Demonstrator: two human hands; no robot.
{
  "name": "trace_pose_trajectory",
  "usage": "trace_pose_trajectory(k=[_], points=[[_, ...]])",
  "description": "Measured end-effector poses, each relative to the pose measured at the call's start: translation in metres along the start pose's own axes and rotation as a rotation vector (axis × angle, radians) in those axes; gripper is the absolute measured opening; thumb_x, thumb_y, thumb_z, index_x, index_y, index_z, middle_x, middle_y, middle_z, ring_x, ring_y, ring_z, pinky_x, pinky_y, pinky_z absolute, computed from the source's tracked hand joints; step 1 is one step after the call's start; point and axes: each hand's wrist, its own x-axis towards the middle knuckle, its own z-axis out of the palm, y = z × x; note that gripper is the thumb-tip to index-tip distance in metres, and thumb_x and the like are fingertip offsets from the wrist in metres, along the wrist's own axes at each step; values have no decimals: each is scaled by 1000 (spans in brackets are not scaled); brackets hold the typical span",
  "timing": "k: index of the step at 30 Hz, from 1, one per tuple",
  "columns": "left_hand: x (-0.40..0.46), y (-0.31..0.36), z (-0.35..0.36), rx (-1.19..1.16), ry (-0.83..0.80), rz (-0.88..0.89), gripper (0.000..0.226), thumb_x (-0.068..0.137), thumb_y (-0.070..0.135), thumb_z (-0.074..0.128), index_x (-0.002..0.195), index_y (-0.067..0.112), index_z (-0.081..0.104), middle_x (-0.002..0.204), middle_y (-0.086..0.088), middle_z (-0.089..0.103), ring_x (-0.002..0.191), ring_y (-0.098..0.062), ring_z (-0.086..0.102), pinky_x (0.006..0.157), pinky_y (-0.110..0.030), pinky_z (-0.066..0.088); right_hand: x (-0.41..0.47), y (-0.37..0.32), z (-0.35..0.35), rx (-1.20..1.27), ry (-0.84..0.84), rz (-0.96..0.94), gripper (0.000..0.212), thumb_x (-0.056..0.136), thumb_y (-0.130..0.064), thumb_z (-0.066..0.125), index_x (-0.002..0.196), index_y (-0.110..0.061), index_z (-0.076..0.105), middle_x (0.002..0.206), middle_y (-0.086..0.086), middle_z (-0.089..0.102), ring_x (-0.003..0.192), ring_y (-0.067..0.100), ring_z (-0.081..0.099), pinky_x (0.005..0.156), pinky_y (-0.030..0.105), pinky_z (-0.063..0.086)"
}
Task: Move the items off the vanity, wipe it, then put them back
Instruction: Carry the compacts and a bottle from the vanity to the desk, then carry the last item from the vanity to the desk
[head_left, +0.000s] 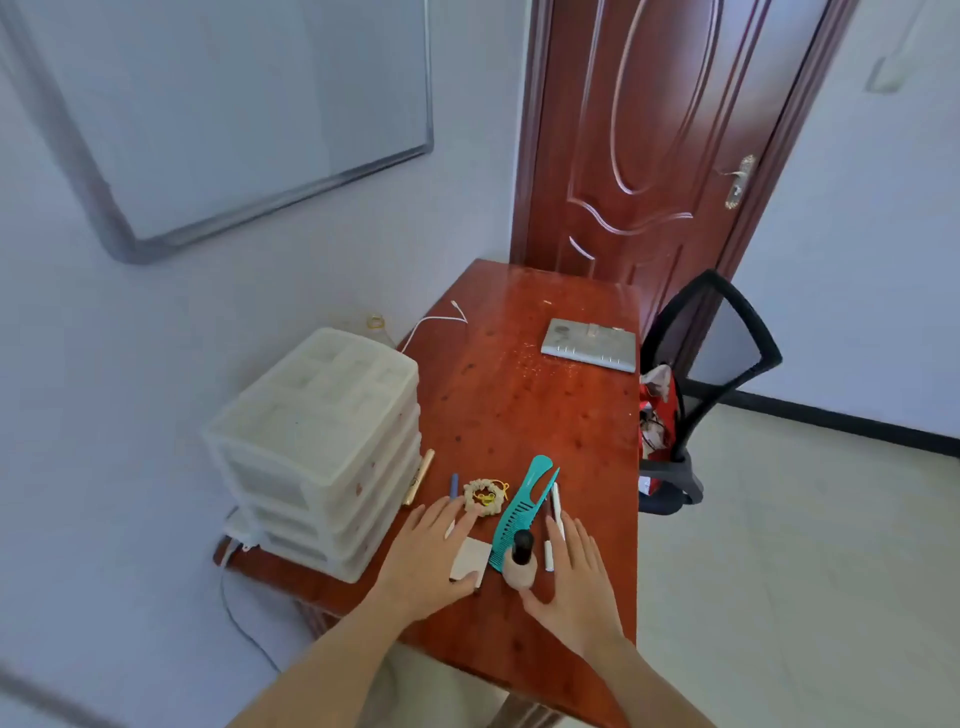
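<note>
both hands are down on the near end of the red-brown wooden table (519, 415), bracketing a cluster of small items. the left hand (431, 556) lies flat, fingers straight and released, its thumb over the near edge of a white square pad (470, 557) and its fingertips reaching a blue-capped pencil (453, 486) and a cream scrunchie (483, 498) with yellow bands. the right hand (574, 582) is open too, fingers straight, thumb spread toward a nail polish bottle (519, 564) that stands upright between the two hands with its black cap up; i can't tell if the thumb touches it. a teal comb (524, 504) lies diagonally just beyond the bottle, handle pointing far. white pens (556, 512) lie just right of the comb, beside the right fingers. a gold tube (420, 475) rests near a translucent drawer organizer (317, 447) at the left edge of the table. further off, a grey flat device (589, 344) and a white cable (436, 322) lie on the far end. a black mesh chair (717, 374) stands to the right, in front of a brown door (649, 130).
</note>
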Motion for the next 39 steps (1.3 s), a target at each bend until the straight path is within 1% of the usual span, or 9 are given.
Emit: trace_pose_trajectory(k=[2,5,8,12,19,24,29,36,39], points=[[-15,8,-8,3,58,-30,73,75,60,43,138,23,40,138,-2,49,125,-21,48,101,-37,35,-1,1,-8,-36,53,-60,78,72,-65,55,134,-19,42,141,7,46,129,33,43,103,44,28],[-38,14,-36,51,168,-58,72,73,56,44,136,20,43,133,-3,53,121,-21,52,96,-41,44,1,-14,-30,-22,179,-150,73,72,-55,60,132,-19,40,140,12,47,129,34,42,104,45,31],[-64,16,-76,144,250,-153,69,73,53,44,132,17,47,130,-6,56,118,-24,53,96,-44,43,7,-44,-56,-2,244,-297,67,77,-51,52,134,-18,40,141,13,44,131,34,39,106,46,28],[-114,5,-131,268,348,-344,70,76,53,42,134,15,46,135,-11,52,122,-29,50,100,-50,40,20,-115,-93,43,279,-485,67,87,-59,29,134,-14,42,140,17,45,129,37,42,104,50,33],[-268,-25,-216,515,500,-764,69,85,52,31,144,16,26,146,-13,37,134,-30,35,110,-51,25,-20,-296,-128,209,308,-867,68,80,-48,38,138,-13,34,145,19,37,134,40,32,109,50,24],[-435,-16,-262,660,547,-1081,69,84,52,30,142,15,26,143,-13,41,130,-30,41,105,-50,31,-121,-435,-141,383,260,-1172,67,80,-45,39,133,-5,45,141,21,41,131,41,36,107,53,29],[-607,38,-280,787,493,-1381,69,84,51,30,142,15,28,143,-13,41,129,-31,40,104,-50,32,-272,-536,-145,547,148,-1419,66,81,-45,37,134,-6,43,141,21,40,132,41,33,109,52,28],[-786,161,-268,880,386,-1835,69,82,51,33,140,14,36,141,-15,43,126,-33,43,101,-50,36,-495,-607,-144,762,-61,-1756,61,81,-41,43,133,-7,43,142,20,39,133,40,30,110,51,24],[-847,219,-255,908,308,-2013,70,83,50,43,142,13,34,143,-16,39,130,-33,38,103,-50,33,-589,-617,-142,824,-188,-1904,62,81,-43,38,131,-7,45,140,21,41,132,40,33,109,52,25]])
